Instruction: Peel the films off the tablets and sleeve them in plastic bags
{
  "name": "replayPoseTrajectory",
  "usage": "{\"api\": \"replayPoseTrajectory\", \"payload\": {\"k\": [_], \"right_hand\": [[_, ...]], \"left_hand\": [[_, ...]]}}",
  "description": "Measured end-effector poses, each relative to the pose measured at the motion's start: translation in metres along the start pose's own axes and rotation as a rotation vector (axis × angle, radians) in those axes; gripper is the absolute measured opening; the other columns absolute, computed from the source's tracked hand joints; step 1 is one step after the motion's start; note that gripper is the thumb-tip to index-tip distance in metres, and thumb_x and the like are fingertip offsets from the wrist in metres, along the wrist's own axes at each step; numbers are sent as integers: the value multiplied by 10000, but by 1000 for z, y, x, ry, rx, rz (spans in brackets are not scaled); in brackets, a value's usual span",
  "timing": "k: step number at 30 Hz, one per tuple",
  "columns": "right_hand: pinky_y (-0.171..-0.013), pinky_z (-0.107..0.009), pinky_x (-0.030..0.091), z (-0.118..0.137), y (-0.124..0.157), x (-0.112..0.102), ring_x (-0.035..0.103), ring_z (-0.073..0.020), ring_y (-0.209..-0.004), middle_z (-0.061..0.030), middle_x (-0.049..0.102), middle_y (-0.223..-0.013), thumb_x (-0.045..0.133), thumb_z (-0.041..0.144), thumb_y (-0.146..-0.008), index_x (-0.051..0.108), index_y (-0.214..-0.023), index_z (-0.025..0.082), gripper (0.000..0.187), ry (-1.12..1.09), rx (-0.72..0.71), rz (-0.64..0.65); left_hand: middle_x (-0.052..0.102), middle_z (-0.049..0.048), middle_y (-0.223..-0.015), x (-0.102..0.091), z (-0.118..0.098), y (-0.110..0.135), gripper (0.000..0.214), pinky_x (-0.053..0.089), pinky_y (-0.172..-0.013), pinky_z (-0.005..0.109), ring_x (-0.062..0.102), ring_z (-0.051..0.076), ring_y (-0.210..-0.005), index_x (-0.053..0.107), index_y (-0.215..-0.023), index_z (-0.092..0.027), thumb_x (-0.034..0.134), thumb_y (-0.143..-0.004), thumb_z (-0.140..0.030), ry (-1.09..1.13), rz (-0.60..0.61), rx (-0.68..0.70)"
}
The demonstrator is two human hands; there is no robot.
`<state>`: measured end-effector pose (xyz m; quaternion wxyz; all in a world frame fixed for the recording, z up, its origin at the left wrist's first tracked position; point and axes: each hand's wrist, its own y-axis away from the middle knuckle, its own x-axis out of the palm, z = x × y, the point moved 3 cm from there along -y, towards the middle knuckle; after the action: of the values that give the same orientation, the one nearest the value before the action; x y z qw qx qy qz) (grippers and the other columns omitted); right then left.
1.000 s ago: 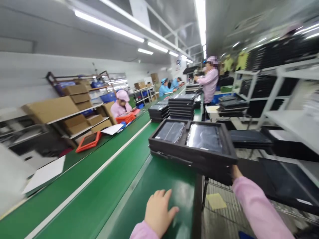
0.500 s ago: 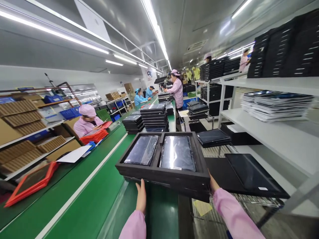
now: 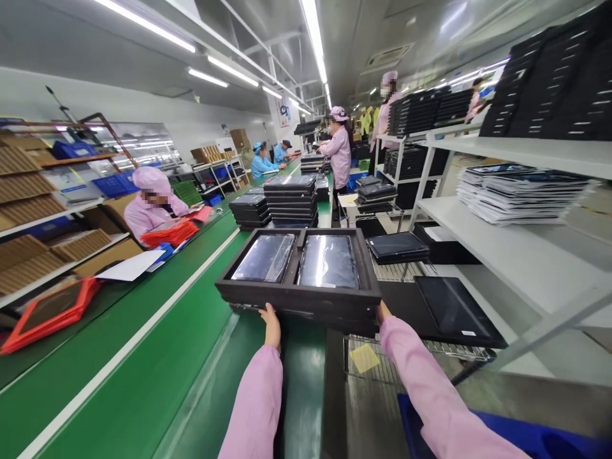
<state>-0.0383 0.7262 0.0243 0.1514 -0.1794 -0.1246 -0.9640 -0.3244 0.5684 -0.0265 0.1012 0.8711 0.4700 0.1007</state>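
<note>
Both my hands are at the near edge of a dark foam tray (image 3: 297, 294), which sits low over the green conveyor belt. My left hand (image 3: 271, 325) presses its fingers against the tray's front wall. My right hand (image 3: 383, 312) grips the front right corner. Two compartments in the tray each hold a flat screen in glossy plastic film: the left screen (image 3: 264, 257) and the right screen (image 3: 327, 261). A second dark layer shows beneath the tray's top layer. Pink sleeves cover both my forearms.
Stacks of dark trays (image 3: 291, 201) stand farther along the green belt (image 3: 119, 331). White shelves (image 3: 507, 245) at right carry flat black cases. A wire rack (image 3: 382, 350) lies right of the belt. Co-workers in pink and blue sit or stand along the line. A red frame (image 3: 50, 315) lies at left.
My left hand has lifted from lying flat on the belt to the tray's front wall. The view has swung level, and the tray now appears farther ahead and more to the left.
</note>
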Motion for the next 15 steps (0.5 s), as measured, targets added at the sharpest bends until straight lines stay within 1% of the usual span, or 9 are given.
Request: {"api": "replayPoseTrajectory", "payload": {"k": [1, 3, 5, 6, 9, 12, 15], "right_hand": [[-910, -411, 567, -2, -1, -1, 672, -205, -1021, -89, 675, -1203, 567, 438, -1007, 656, -1185, 175, 330, 10, 19, -12], [-898, -407, 568, -7, -4, -4, 697, -201, -970, -83, 716, -1126, 555, 496, -999, 672, -1156, 167, 383, 33, 54, -40], [-866, -382, 574, -12, -7, -7, 720, -210, -923, -68, 754, -1036, 556, 559, -972, 690, -1130, 176, 435, 54, 78, -57], [-841, -363, 578, -16, -9, -10, 728, -218, -908, -60, 766, -998, 557, 586, -957, 699, -1117, 187, 453, 65, 88, -67], [-769, -333, 584, -29, -8, -20, 736, -230, -884, -56, 773, -957, 509, 628, -952, 702, -1117, 204, 495, 112, 111, -122], [-774, -360, 582, -47, 5, -36, 717, -201, -855, -76, 734, -1010, 457, 588, -1002, 643, -1203, 166, 503, 181, 108, -230], [-779, -372, 580, -60, 23, -46, 678, -176, -860, -80, 677, -1068, 510, 500, -1017, 596, -1240, 145, 428, 281, 28, -375]], "left_hand": [[56, 155, -1699, -4, 0, 3, 769, 159, -1260, 536, 147, 303, -1556, 159, -1606, -184, 420, -998, -577, 24, 3, 11], [154, 136, -1692, -17, 1, 13, 693, 252, -1250, 449, 239, 268, -1538, 228, -1593, -178, 435, -1015, -500, 79, 21, 21], [224, 127, -1679, -39, 7, 31, 633, 317, -1220, 354, 290, 240, -1522, 309, -1567, -170, 427, -1020, -466, 143, 38, 11], [255, 126, -1670, -52, 11, 43, 612, 334, -1209, 332, 312, 237, -1513, 358, -1545, -170, 435, -1014, -465, 175, 44, 6], [345, 131, -1633, -95, 25, 86, 555, 345, -1205, 339, 371, 241, -1487, 485, -1459, -176, 498, -977, -452, 262, 44, -4], [392, 153, -1604, -136, 38, 128, 504, 360, -1204, 377, 402, 258, -1470, 555, -1376, -162, 531, -940, -412, 333, 19, -25], [437, 161, -1574, -165, 46, 157, 470, 369, -1202, 410, 417, 283, -1461, 609, -1298, -166, 598, -890, -399, 380, -16, -39]]}}
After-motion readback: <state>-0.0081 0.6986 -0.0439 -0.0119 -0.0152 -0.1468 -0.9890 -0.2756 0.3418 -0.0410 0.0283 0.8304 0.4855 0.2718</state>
